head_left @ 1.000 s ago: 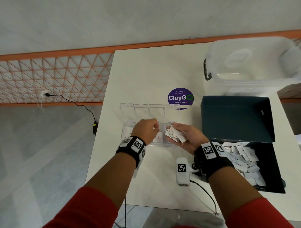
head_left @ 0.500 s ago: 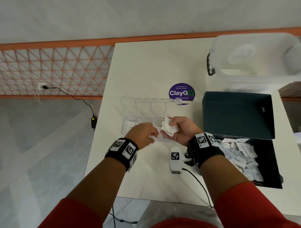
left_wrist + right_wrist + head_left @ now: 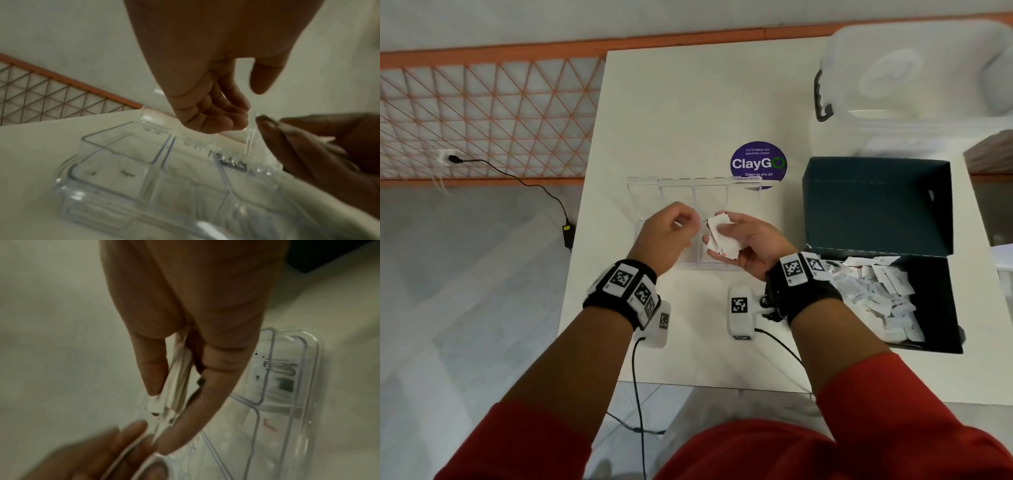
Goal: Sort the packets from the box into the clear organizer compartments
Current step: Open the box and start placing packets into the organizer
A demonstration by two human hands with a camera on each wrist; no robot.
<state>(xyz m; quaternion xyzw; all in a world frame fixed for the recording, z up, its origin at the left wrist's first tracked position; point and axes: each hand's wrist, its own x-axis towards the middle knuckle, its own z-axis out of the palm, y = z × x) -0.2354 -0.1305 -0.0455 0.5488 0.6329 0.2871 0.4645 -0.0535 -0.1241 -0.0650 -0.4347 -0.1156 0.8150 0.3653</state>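
My right hand grips a small stack of white packets over the right part of the clear organizer, whose lid stands open at the back. In the right wrist view the thumb and fingers pinch the packets edge-on. My left hand hovers just left of the stack, fingers loosely curled and thumb apart, with nothing visible in it. A few packets lie in the organizer compartments. The dark box at the right holds several more packets.
A large clear plastic bin stands at the back right of the white table. A round purple sticker lies behind the organizer. The table's left edge drops to the floor, where a cable runs.
My left hand has come up from the organizer's front left to beside the packet stack. The right hand has kept hold of the packets and shifted slightly.
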